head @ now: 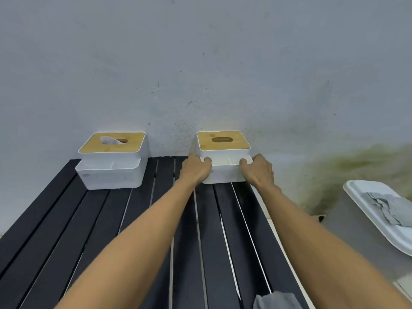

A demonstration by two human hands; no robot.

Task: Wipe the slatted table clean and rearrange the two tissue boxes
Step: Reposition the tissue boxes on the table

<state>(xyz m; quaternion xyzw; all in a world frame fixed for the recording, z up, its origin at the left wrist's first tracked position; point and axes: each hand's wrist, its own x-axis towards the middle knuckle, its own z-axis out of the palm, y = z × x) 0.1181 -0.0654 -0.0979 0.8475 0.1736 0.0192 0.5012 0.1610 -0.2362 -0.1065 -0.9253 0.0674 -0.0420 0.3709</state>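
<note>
Two white tissue boxes with bamboo lids stand at the far end of the dark slatted table [107,224], against the wall. The left tissue box [112,161] has a tissue poking out of its slot. The right tissue box [224,152] shows an empty slot and sits at the table's far right corner. My left hand [196,169] grips its front left edge and my right hand [258,169] grips its front right edge, thumbs hooked into the front tray.
A grey cloth [276,301] lies on the table at the near edge. To the right, off the table, a white tray [361,188] holds another crumpled grey cloth [392,209]. The wall behind is stained green-brown at the right.
</note>
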